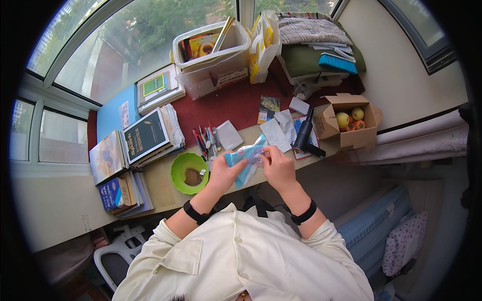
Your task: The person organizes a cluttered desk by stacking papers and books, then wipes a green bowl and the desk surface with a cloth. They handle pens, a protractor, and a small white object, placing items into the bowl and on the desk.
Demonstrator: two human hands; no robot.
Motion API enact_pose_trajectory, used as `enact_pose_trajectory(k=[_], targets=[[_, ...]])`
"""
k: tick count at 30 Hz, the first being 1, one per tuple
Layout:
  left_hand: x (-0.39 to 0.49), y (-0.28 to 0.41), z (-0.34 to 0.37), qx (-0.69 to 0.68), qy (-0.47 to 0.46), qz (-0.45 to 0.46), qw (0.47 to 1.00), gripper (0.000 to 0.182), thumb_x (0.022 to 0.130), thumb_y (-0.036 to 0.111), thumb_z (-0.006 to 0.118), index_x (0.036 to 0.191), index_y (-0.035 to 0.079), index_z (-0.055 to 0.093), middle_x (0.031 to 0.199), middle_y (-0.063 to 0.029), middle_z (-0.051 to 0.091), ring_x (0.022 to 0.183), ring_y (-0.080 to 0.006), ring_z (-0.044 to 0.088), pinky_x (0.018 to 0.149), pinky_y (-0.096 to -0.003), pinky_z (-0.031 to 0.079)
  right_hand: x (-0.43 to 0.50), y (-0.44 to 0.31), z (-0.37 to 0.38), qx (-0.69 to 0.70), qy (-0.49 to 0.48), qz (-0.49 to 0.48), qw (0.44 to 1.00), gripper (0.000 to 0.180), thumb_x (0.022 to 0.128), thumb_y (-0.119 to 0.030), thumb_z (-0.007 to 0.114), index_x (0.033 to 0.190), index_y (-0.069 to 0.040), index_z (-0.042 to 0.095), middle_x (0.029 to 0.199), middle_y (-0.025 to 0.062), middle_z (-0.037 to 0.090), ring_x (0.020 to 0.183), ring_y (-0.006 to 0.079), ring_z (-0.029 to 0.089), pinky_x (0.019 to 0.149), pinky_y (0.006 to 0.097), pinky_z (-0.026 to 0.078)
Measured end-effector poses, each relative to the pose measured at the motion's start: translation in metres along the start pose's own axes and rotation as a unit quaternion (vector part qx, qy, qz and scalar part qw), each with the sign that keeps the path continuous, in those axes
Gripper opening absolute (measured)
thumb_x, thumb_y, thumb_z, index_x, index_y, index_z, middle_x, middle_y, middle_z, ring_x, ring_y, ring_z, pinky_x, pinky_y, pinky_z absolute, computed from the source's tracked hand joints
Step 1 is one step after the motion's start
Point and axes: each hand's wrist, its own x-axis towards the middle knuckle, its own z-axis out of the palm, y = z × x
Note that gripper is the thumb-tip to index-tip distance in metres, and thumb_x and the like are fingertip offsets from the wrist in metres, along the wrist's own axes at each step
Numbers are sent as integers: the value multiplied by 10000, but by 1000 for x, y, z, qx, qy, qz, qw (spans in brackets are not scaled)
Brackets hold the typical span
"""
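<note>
A soft light-blue and white plastic packet [246, 174], likely a wipes pack, is held in the air over the front edge of the desk. My left hand [223, 171] grips its left side with the thumb on top. At the packet's right end, the fingertips and thumb of my right hand [279, 165] pinch the film. Whether the packet's flap is lifted cannot be told. Left of my left hand stands a green scalloped bowl [177, 166] with brownish matter and a small white piece inside. Beyond the packet lie a pale flat square object [229, 135] and white tissues [276, 134].
Pens [203, 141] lie near the bowl. Book stacks [147, 137] fill the left side. A black handheld appliance [304, 135] and a cardboard box [358, 139] of fruit are to the right. Behind stand a plastic bin [205, 81] and a blue brush [337, 63] on folded cloth.
</note>
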Motion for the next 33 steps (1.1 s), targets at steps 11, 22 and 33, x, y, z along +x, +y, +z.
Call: enact_pose_trajectory(k=[11, 22, 33], targets=[[-11, -11, 2, 38, -15, 107, 993, 224, 875, 172, 738, 972, 6, 624, 939, -89, 618, 853, -195, 595, 781, -315, 478, 0, -1, 16, 116, -55, 4, 992, 132, 777, 54, 651, 883, -2, 707, 846, 114, 671, 807, 285, 591, 654, 373, 489], [-22, -8, -17, 49, -9, 138, 989, 228, 895, 196, 714, 977, -1, 632, 963, -102, 594, 903, -212, 585, 819, -349, 472, -10, -18, 28, 158, -58, 73, 983, 147, 798, 60, 686, 934, 11, 710, 833, 82, 585, 689, 178, 554, 649, 290, 465], [-38, 8, -46, 43, -4, 67, 997, 274, 840, 192, 757, 997, 3, 634, 957, -115, 655, 877, -209, 627, 792, -344, 499, -11, -45, 39, 99, -114, 20, 988, 90, 826, -6, 678, 890, 39, 635, 796, 96, 616, 735, 174, 622, 697, 298, 503]])
